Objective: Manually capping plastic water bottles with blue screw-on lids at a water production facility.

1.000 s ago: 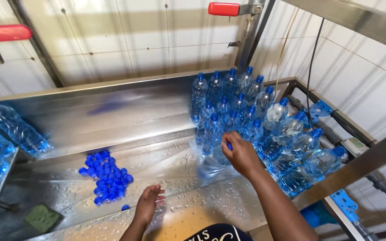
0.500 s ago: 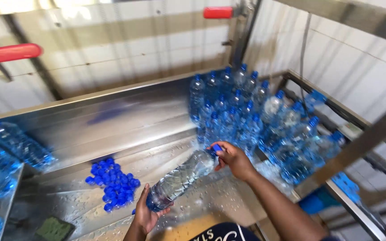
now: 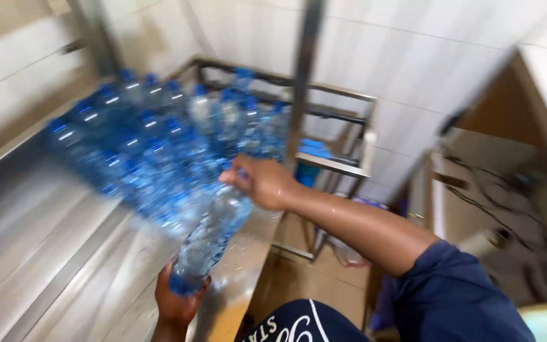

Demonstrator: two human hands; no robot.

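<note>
Two hands grip one clear water bottle (image 3: 211, 237) tilted over the steel counter's (image 3: 45, 253) near edge: left hand (image 3: 177, 303) clenched under its base, right hand (image 3: 262, 182) clasped on its cap end. Capped bottles (image 3: 159, 139) crowd the far right corner; the counter's left stretch lies open.

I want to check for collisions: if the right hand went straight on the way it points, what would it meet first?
Probably the cluster of clear plastic bottles with blue caps standing just beyond the right hand, which grips the top of a clear plastic water bottle. The picture is blurred, so depth is uncertain.
</note>
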